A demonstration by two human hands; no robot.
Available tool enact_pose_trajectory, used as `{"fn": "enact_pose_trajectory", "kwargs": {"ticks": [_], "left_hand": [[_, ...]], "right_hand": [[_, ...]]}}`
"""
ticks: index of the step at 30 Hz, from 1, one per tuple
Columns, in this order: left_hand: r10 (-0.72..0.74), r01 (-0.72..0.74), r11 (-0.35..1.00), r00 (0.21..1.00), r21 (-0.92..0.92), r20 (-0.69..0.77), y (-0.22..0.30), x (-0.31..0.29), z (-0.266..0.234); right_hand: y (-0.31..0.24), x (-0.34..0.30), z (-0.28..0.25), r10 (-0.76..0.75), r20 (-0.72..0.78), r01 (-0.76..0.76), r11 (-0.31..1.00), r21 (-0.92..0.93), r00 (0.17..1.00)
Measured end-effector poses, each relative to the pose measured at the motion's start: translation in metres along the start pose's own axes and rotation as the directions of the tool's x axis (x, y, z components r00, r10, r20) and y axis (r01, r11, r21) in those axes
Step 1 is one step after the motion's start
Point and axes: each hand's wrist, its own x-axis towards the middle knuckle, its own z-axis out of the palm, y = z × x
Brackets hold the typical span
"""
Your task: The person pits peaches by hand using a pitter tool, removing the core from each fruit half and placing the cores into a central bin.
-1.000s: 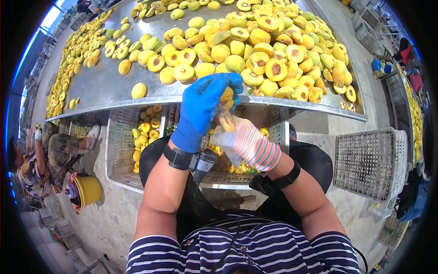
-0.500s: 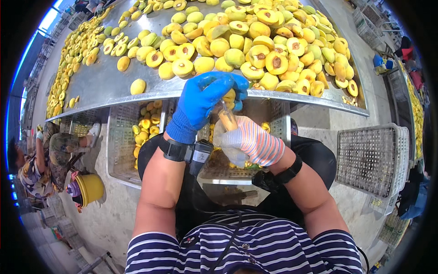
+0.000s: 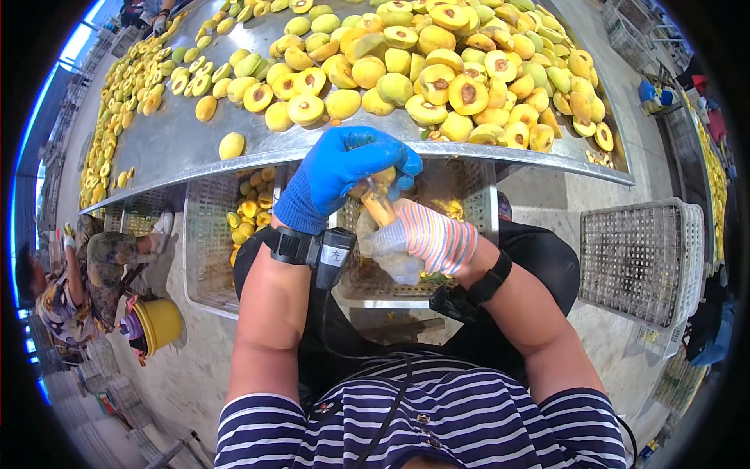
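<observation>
Gripping one yellow fruit (image 3: 380, 181) together, the blue-gloved left hand (image 3: 344, 168) and striped-gloved right hand (image 3: 426, 238) close around it near the desk (image 3: 168, 152).

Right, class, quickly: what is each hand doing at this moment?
Left hand: blue glove, closed around a yellow fruit.
Right hand: striped glove, closed on a small tool pushed into that fruit.

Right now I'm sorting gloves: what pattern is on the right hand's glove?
Striped, pink and white, on the right hand; head view.
</observation>
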Motion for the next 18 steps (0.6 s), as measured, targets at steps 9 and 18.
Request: {"fn": "enact_pose_trajectory", "kwargs": {"ticks": [9,18], "left_hand": [[0.020,-0.016,0.999,0.989,-0.028,0.146,-0.006,0.006,-0.004],[-0.008,-0.114,0.845,0.974,-0.523,-0.226,-0.016,-0.014,-0.016]], "right_hand": [[-0.003,0.000,-0.005,-0.024,0.044,0.029,0.991,-0.128,0.999],[-0.013,-0.034,-0.019,0.024,-0.066,-0.042,0.955,-0.294,0.998]]}}
